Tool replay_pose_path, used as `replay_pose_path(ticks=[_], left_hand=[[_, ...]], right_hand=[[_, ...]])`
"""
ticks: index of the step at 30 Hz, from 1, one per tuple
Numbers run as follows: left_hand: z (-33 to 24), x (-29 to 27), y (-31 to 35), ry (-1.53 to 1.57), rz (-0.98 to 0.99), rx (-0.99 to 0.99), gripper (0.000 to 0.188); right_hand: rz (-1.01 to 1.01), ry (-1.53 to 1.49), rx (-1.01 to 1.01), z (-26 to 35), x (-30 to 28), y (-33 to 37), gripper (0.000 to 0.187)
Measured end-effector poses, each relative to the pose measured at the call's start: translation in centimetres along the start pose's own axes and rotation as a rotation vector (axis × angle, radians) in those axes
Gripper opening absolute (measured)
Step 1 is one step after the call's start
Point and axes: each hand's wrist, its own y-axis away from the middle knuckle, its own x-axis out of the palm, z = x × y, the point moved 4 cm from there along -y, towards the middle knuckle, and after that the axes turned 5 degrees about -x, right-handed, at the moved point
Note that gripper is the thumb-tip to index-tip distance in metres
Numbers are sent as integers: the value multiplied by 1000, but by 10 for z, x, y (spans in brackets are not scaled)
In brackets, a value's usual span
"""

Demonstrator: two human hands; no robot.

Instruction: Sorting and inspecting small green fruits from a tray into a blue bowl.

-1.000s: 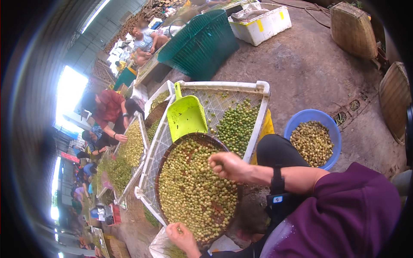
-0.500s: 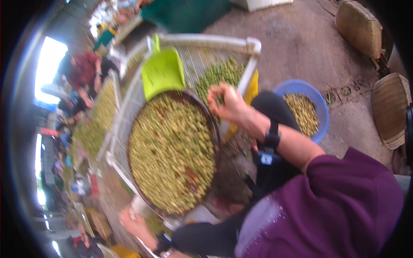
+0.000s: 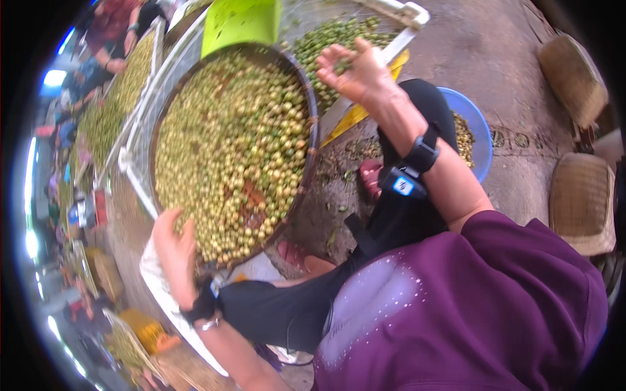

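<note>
Lying across the middle left of the frame: one round woven basket, dark rim (image 3: 315,124), filled with pale yellow-green fruits (image 3: 228,143); outline an oval, longer way running from upper right to lower left; the fruits themselves roundish, no long axis. Left hand (image 3: 175,251): at the basket's lower left edge, the nearer of the two, fingers parted and slightly bent, the pale fruits lying up and to the right of the fingertips; no fruit seen in its grasp; contact with the rim cannot be told. Right hand (image 3: 355,77): upper centre, outside the basket's upper right rim, palm turned up, fingers loosely curled, thumb well apart; pale fruits to its lower left; heap of greener fruits (image 3: 319,40) behind and beside its fingers, on the white tray (image 3: 412,14). Green bits show at the palm; whether held there or lying beyond cannot be settled. Cut off: lime-green dustpan (image 3: 241,27), handle out of the top edge. Part hidden: blue basin (image 3: 482,137), right of centre, its left side behind the dark-clad knee (image 3: 417,107). Hard to make out: fruits along the basket's left side, smeared by blur; co-worker's hand (image 3: 116,66), upper left, small and indistinct.
</note>
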Motion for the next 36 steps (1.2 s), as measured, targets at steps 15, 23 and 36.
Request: replay_pose_path(ticks=[15,23,36], left_hand=[[-76,90,-11,189,216,396,35],[-47,67,-20,161,218,195,18],[-60,98,-38,342,324,83,30]], right_hand=[[67,530,-311,10,10,-2,49],[287,862,-775,8,33,16,45],[310,825,-438,-22,50,40,38]])
